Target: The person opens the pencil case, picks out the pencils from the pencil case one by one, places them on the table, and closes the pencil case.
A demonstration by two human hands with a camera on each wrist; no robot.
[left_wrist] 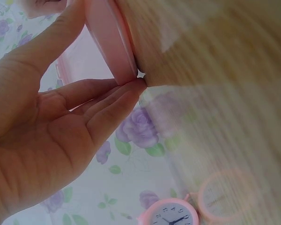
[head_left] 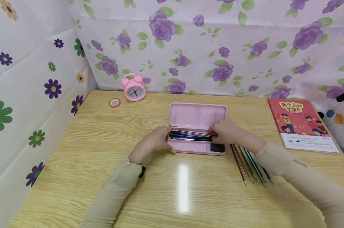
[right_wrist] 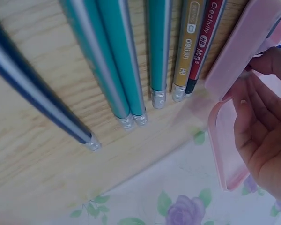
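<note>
A pink pencil case [head_left: 189, 146] lies with its lid [head_left: 196, 114] raised toward the wall. Several pens [head_left: 186, 136], blue and dark, lie lengthwise in its back compartment; a black block [head_left: 217, 148] sits in the small front right one. My left hand [head_left: 157, 139] grips the case's left end, thumb at the front and fingers at the back, as the left wrist view also shows. My right hand [head_left: 226, 131] reaches over the right end, its bent fingers [right_wrist: 257, 101] inside by the pens' ends. I cannot tell whether they hold a pen.
Several pencils [head_left: 250, 163], green, gold, red and dark, lie fanned right of the case, under my right forearm. A red book [head_left: 300, 123] lies at the far right. A pink alarm clock [head_left: 134, 90] and a tape roll [head_left: 114, 102] stand back left, near the floral cloth wall.
</note>
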